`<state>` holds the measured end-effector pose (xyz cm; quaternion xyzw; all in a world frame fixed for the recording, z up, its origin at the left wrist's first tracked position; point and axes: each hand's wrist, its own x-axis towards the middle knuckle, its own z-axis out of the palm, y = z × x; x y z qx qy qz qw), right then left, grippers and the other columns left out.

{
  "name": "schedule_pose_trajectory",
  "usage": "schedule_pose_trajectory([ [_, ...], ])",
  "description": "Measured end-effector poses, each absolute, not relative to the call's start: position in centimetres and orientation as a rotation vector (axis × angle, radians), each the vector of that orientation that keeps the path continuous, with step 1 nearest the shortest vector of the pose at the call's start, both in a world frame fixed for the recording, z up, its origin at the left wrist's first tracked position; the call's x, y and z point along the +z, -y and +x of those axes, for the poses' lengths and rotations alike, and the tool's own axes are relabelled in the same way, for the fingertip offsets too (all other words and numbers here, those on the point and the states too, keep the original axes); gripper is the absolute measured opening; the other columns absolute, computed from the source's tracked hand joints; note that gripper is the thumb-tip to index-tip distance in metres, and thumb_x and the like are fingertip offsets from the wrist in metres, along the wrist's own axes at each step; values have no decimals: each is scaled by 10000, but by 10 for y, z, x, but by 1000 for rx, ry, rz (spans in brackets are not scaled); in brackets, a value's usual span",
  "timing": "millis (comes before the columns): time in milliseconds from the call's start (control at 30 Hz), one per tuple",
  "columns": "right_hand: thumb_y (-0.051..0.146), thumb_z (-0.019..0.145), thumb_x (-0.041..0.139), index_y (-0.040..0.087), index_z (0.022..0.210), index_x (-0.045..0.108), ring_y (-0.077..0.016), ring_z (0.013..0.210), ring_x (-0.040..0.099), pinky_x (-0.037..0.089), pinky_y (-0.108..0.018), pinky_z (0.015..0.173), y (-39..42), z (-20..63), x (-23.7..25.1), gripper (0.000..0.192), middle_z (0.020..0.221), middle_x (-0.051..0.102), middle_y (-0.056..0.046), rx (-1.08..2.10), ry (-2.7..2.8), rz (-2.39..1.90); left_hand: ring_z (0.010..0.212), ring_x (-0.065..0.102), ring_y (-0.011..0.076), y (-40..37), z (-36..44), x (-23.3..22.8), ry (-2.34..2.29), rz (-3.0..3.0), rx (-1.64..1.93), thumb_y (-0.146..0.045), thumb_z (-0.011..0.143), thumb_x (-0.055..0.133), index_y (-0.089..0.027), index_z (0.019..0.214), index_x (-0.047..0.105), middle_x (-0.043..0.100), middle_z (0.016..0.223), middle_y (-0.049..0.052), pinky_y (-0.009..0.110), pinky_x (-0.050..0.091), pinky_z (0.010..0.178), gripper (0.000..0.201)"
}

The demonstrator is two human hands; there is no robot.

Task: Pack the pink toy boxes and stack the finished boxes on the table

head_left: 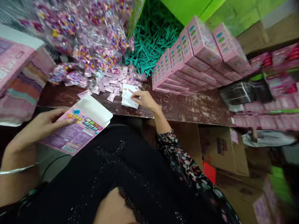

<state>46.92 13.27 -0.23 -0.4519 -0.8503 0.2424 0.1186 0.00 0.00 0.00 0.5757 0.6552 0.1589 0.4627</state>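
Observation:
My left hand [40, 126] holds an open pink printed carton [80, 126] over my lap, its white flap up. My right hand [144, 99] reaches to the edge of the brown worktable [193, 107] and pinches the top of a small stack of white leaflets [128, 95]. Small pink sachets [112, 84] lie scattered just behind the leaflets.
Clear bags of colourful small pieces [93, 34] pile at the back left. A heap of green sticks [151, 34] lies at back centre. Rows of closed pink cartons [196, 56] stand at the right. More pink cartons [16, 71] stack at far left. Cardboard boxes [224, 149] sit under the table.

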Motion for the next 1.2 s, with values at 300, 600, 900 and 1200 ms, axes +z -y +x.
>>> schedule_pose_trajectory([
  [300,564,1266,511,253,1460,841,-287,1341,826,710,-557,1194,-141,461,39,494,1455,852,-154,453,1788,-1181,1011,753,287,-5,0,-8,-1564,1460,501,-866,806,817,-216,1206,900,878,1183,107,375,579,878,768],
  [600,317,1252,610,229,1414,860,-216,1310,804,674,-365,1163,-101,315,26,311,1441,887,-75,991,2215,-820,941,715,240,-4,6,3,-1506,1370,663,-826,770,929,-207,1175,885,833,1077,70,333,597,850,741],
  [900,96,1135,609,160,1176,839,-238,1100,718,462,-359,974,-184,324,54,242,1167,832,-88,672,2928,-1132,896,710,232,10,-22,-17,-1562,1178,691,-786,678,960,-211,1113,891,838,1067,84,311,583,732,725],
  [1200,35,1172,559,165,1463,792,-277,1123,729,441,-372,888,-183,311,26,395,1543,767,-215,293,3464,-935,990,798,329,4,-9,-17,-1622,1029,833,-721,519,1016,-245,1138,891,891,1129,90,421,723,812,791],
])
